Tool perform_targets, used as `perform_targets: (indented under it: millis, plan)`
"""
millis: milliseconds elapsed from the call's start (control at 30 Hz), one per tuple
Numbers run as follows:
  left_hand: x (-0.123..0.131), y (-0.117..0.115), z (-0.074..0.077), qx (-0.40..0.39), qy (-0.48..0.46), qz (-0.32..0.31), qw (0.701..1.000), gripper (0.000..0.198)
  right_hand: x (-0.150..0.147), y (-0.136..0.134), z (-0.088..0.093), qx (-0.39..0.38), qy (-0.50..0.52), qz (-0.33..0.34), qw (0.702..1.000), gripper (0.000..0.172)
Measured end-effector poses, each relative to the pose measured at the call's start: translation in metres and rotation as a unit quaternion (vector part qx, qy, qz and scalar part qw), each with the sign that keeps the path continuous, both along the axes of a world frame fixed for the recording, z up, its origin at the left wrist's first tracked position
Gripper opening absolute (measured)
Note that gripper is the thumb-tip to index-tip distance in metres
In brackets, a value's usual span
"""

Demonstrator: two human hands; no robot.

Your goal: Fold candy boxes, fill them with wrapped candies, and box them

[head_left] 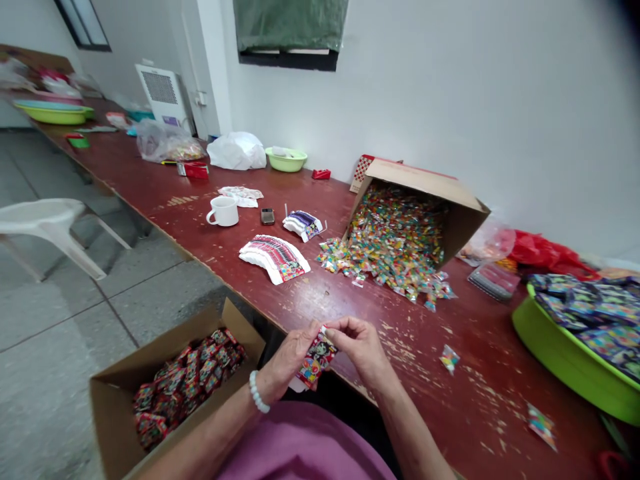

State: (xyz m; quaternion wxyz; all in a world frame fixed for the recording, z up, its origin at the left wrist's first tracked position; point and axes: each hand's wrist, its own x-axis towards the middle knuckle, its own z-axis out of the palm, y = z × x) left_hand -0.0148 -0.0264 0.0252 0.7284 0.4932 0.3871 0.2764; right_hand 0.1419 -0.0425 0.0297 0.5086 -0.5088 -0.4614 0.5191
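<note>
Over the table's front edge, a small printed candy box (318, 360) in red and black is held between my two hands. My left hand (290, 357), with a beaded bracelet at the wrist, is closed around its left side. The fingers of my right hand (361, 343) pinch its white upper end. Beyond my hands lies a fanned stack of flat red-and-white boxes (275, 257). A tipped cardboard carton (425, 175) spills several small wrapped candies (395, 240) onto the table. Lower left, an open carton (113, 413) holds several packed red-and-black boxes (187, 380).
A green basin (565, 363) full of dark blue packets stands at the right. Loose candy packets (449, 359) lie on the red table (400, 333). Farther back are a white mug (223, 211), a phone (267, 216) and purple flat boxes (303, 225). A white stool (55, 220) stands left.
</note>
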Motion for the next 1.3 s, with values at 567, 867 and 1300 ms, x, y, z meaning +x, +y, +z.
perform_targets:
  millis: [567, 867, 1300]
  plan:
    - [0.004, 0.006, -0.015, -0.117, -0.134, 0.078, 0.981, 0.055, 0.033, 0.044, -0.034, 0.081, -0.300, -0.042, 0.950, 0.037]
    - [-0.034, 0.011, -0.049, -0.109, -0.125, 0.048, 0.985, 0.045, 0.097, 0.142, -0.075, 0.048, -0.403, -0.176, 0.897, 0.035]
    - [-0.072, 0.046, -0.043, -0.093, -0.038, 0.107, 0.989, 0.036, 0.091, 0.094, -0.056, 0.003, -0.129, -0.184, 0.974, 0.045]
